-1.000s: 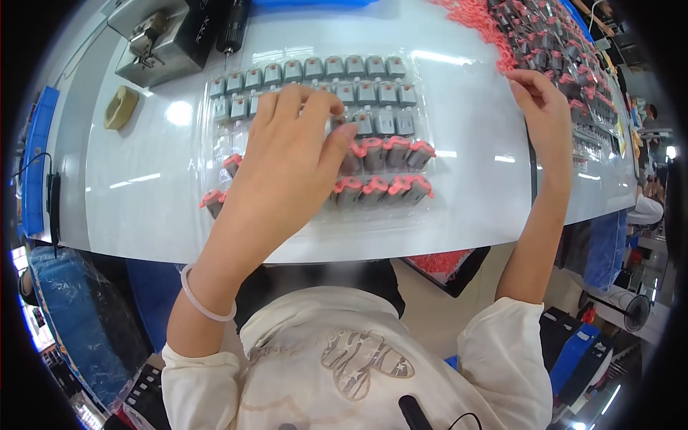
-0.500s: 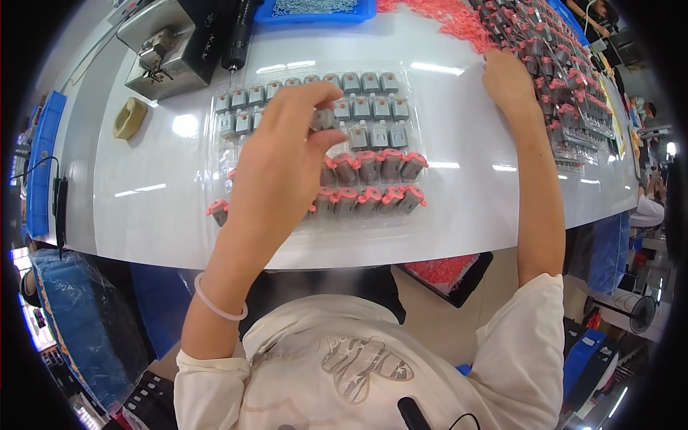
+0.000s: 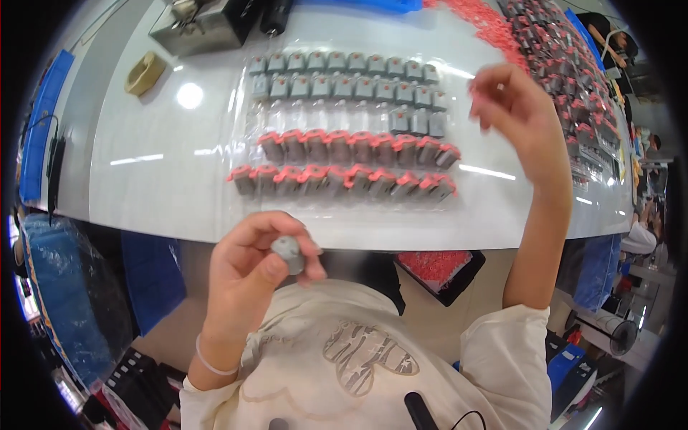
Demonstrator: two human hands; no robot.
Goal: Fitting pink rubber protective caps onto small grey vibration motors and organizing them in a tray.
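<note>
My left hand is close to my body, in front of the table edge, with a small grey motor pinched between thumb and fingers. My right hand is raised over the table's right side, fingers curled around a small pink plastic piece, blurred by motion. Between and beyond the hands lies a clear plastic tray. Its far rows hold bare grey motors; the middle row has three at its right end. The two near rows hold motors topped with pink pieces.
Loose pink pieces are strewn at the far right beside a heap of pink-topped motors. A dark metal device, a screwdriver, a tan ring-shaped block and a blue tray stand at the back. Below the table is a box of pink pieces.
My left hand has drawn back from above the tray toward my body with the grey motor. My right hand has left the pink pile, carrying a pink piece. The view has shifted.
</note>
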